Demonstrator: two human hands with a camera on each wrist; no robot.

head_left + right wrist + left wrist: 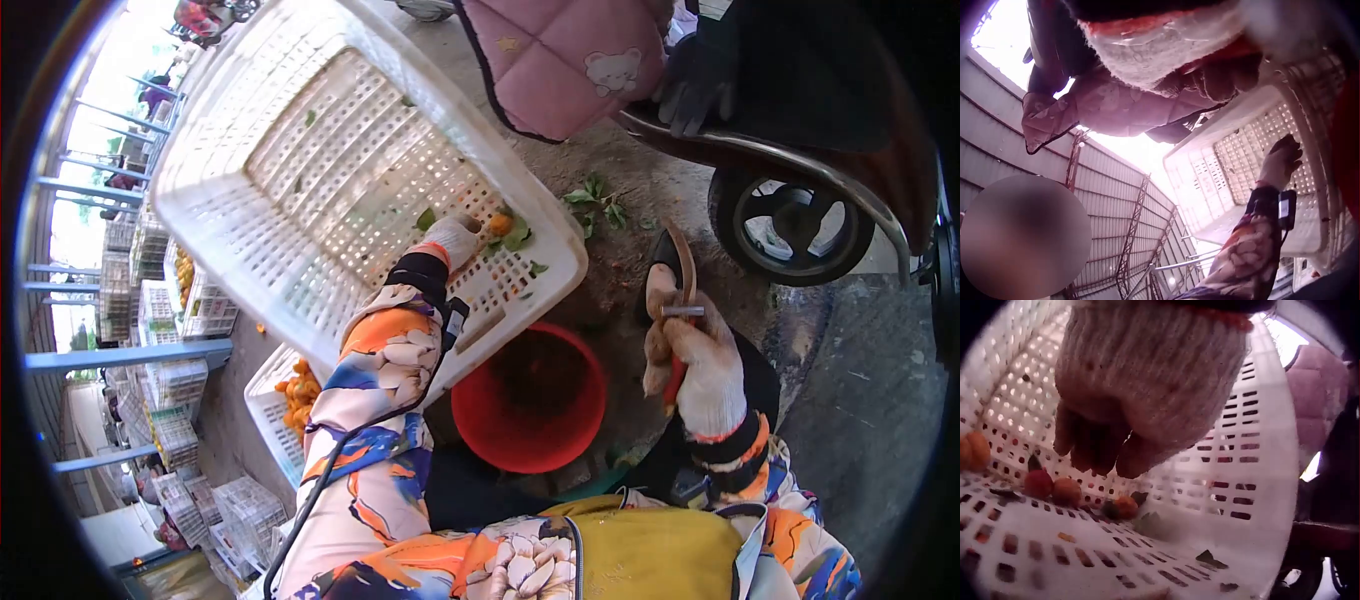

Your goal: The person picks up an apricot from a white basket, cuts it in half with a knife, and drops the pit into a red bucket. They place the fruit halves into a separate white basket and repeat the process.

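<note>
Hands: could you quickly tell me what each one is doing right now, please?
Left hand: gloved, holding nothing, fingers loosely curled above small orange fruit inside the tilted white crate.
Right hand: gloved, gripping red-handled shears.

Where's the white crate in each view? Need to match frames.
Head: white crate upper left, tilted over the red bucket.
Left wrist: crate fills the frame behind the left hand.
Right wrist: crate at right.
Shared landmark: the gloved left hand inside the crate.
</note>
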